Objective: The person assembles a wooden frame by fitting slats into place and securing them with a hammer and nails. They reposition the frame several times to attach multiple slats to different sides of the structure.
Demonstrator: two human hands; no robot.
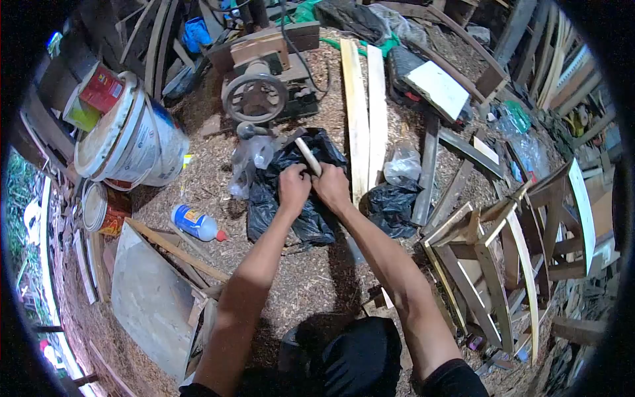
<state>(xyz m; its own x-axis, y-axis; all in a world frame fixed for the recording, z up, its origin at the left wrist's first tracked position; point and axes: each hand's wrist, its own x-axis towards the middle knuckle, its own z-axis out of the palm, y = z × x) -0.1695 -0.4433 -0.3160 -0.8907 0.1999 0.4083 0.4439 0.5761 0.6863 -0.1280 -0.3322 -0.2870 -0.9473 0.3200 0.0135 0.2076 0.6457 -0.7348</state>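
A black plastic bag [307,221] lies on the shavings-covered ground in the middle of the head view. Over its upper part, my left hand [294,188] has its fingers curled closed; what they hold, if anything, is hidden. Beside it on the right, my right hand [331,188] is closed at the lower end of a light wooden handle [307,153]. The handle slants up and left to a dark head that looks like a hammer's, above the bag. A clear plastic bag [246,167] touches the black bag's left side.
A machine with a handwheel [256,98] stands beyond the bags. At left are a white bucket [149,142], a bottle [193,222] and a grey board [149,298]. Two pale planks [376,112] and another black bag [395,208] lie right; wooden frames [493,258] stand farther right.
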